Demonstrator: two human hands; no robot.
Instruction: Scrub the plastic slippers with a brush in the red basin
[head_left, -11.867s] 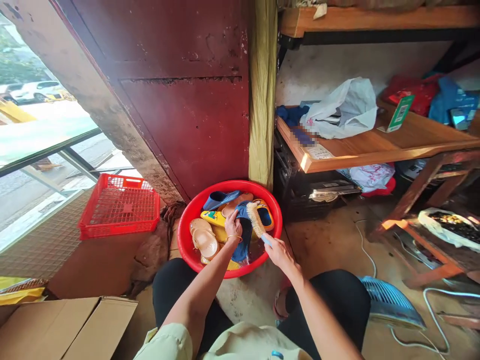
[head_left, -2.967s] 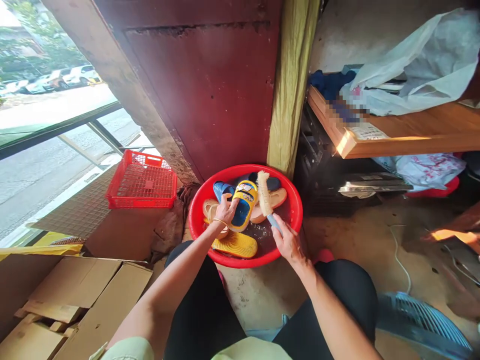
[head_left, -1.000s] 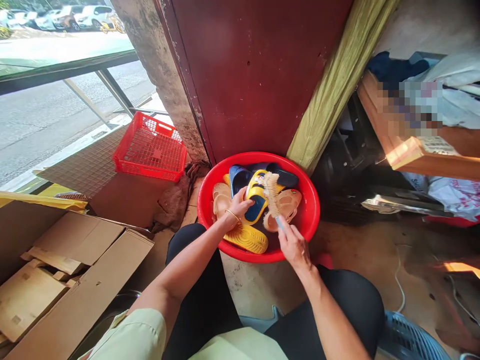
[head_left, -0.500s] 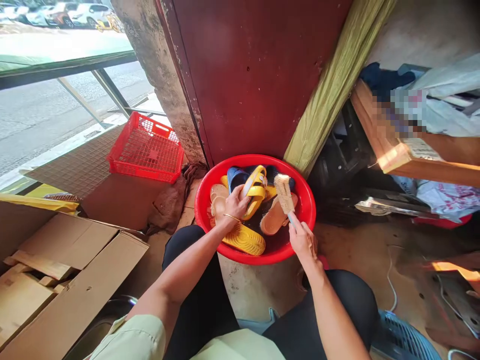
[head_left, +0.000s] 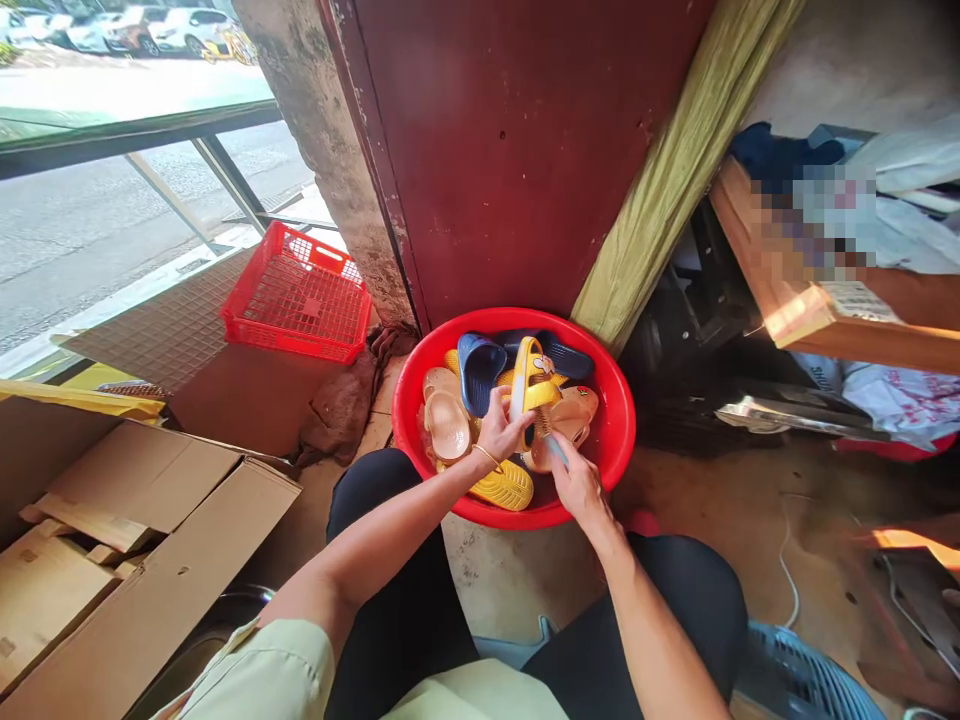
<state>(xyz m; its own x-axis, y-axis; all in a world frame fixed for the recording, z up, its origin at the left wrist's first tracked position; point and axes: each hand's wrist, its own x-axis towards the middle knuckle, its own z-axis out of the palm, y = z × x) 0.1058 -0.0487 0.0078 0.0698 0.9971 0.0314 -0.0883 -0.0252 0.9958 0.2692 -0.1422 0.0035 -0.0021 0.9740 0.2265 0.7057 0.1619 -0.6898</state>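
Over a red basin (head_left: 624, 430), my left hand (head_left: 504, 428) is closed on a yellow sandal (head_left: 529, 362), which is tilted up on its side. My right hand (head_left: 579, 482) grips the handle of a scrubbing brush (head_left: 553, 448). The bristle end is at the lower part of the yellow sandal, partly hidden by it. Around them in the basin lie blue slippers (head_left: 480, 368), a beige clog (head_left: 448, 425), another beige clog (head_left: 577, 412) and a second yellow sandal (head_left: 504, 487) with its ridged sole showing.
A red plastic crate (head_left: 300, 300) rests on cardboard to the left, beside a brown cloth (head_left: 341, 405). An open cardboard box (head_left: 195, 530) holds wood pieces. A dark red door (head_left: 517, 160) stands behind the basin. At right are a wooden shelf (head_left: 795, 310) and a blue fan (head_left: 802, 665).
The brush has come down and left from beside the yellow sandal to its lower part. My left hand has shifted right, turning the sandal more upright and uncovering the left beige clog.
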